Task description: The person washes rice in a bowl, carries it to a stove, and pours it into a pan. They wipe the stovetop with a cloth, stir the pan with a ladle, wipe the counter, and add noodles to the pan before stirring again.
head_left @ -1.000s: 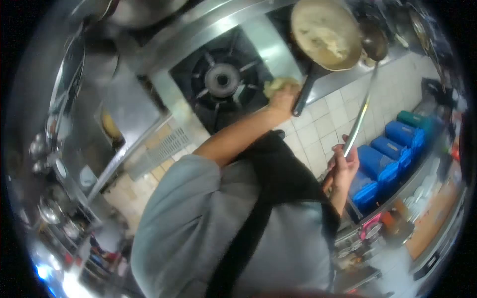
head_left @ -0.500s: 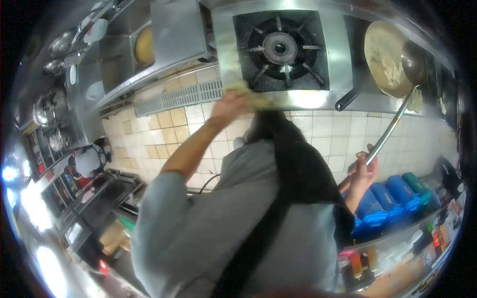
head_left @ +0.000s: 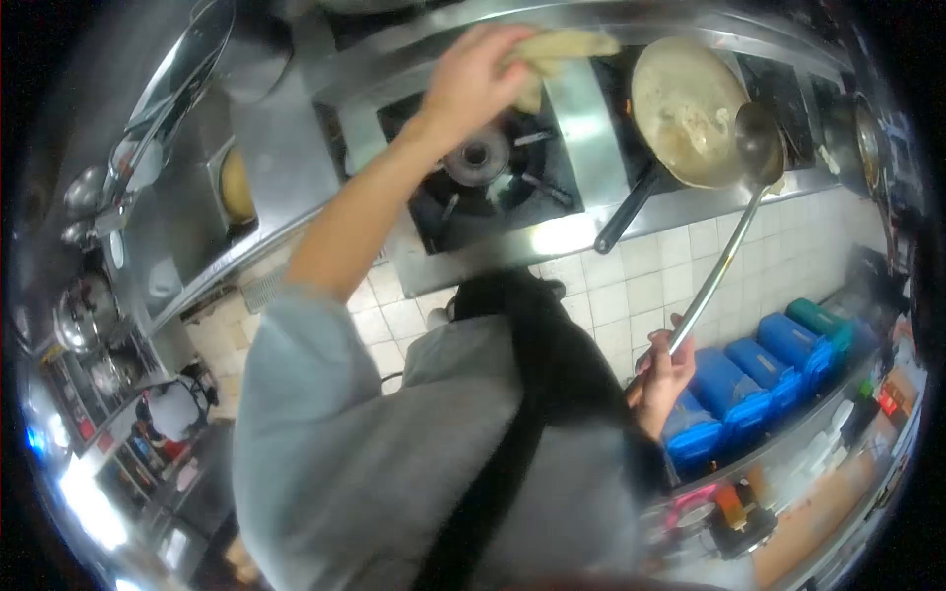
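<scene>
My left hand (head_left: 475, 81) is closed around a pale yellowish cloth (head_left: 567, 45), over the back part of the stove top. Below it sits a black gas burner (head_left: 477, 158) with nothing on its grate, partly covered by my forearm. My right hand (head_left: 663, 372) grips the end of a long metal ladle (head_left: 711, 286). The ladle's bowl lies over the right side of a frying pan (head_left: 655, 84), with pale food residue or liquid inside. The pan rests on the neighbouring burner, its black handle toward me. Nobody's hand is on that handle.
The metal front edge (head_left: 552, 236) of the stove runs before me. Blue lidded bins (head_left: 734, 384) and a green one (head_left: 820, 323) stand at the right. A counter with small containers (head_left: 734, 512) is behind them. Another person (head_left: 177, 409) is at the far left.
My left hand has moved with the cloth from the stove's front edge up and across to its back. The view has shifted. My right hand still grips the ladle over the pan.
</scene>
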Demonstrator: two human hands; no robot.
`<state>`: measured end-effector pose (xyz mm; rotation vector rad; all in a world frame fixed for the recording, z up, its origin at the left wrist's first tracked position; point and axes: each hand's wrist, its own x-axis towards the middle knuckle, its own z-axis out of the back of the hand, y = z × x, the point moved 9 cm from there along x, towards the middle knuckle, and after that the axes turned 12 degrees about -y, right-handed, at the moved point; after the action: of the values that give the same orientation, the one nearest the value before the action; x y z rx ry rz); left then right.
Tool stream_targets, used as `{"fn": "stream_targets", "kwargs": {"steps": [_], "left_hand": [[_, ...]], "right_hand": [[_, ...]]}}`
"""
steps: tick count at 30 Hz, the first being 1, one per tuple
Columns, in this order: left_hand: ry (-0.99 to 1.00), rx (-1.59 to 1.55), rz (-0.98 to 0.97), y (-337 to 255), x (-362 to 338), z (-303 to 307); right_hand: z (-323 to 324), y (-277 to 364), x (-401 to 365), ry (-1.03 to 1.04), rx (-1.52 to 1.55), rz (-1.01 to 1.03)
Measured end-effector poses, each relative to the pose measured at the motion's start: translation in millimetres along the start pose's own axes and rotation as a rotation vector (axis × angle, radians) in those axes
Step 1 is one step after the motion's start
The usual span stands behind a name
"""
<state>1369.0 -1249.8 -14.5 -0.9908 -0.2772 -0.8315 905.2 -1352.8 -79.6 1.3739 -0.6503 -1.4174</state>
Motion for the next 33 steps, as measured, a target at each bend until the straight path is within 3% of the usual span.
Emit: {"fn": "stream_targets", "kwargs": {"steps": [2,5,7,9,13,15,17,19,26,31,33], "left_hand": [[0.053,0.0,-0.169,3.5,29.5,-77.1],[0.213,0.176,-0.209,18.3,48.4,-182.1],[0.427,0.365,-0.28,51.4,34.5,-256.7],[0.675,0.609,-0.332,66.1,12.4,-286.2],[0.788,0.489,-0.27,81.0,6.2,-260.4],[0.696,0.423,-0.213,94.2,7.6,-228.2],[0.679,0.267,-0.008,102.2,0.4,-173.5],[0.758,0.333,-0.009,121.1,-13.8,-140.1],[0.611,0.529,0.183,164.5,-80.5,36.8],[0.562,0.859,0.327,220.1,-124.1,94.1],[0.184,0.717,0.264,205.9,-113.0,114.3]], "right_hand": [[-0.3,1.9,-2.5,-0.071,-0.026,-0.021],[-5.6,6.9,-6.2,-0.11,0.001,-0.016],[-6.7,7.2,-8.3,-0.142,-0.013,-0.024],[-14.1,13.9,-9.6,-0.17,-0.005,-0.026],[-28.6,20.0,-2.7,-0.187,0.018,-0.02],[-36.8,28.0,-1.6,-0.224,0.042,-0.032],[-38.5,30.6,1.7,-0.188,0.024,-0.004],[-40.1,31.2,3.1,-0.157,0.005,-0.005],[-45.5,31.7,7.9,-0.024,-0.027,0.018],[-37.2,29.7,5.8,0.06,-0.078,0.057],[-34.1,28.8,3.8,0.092,-0.122,0.059]]}}
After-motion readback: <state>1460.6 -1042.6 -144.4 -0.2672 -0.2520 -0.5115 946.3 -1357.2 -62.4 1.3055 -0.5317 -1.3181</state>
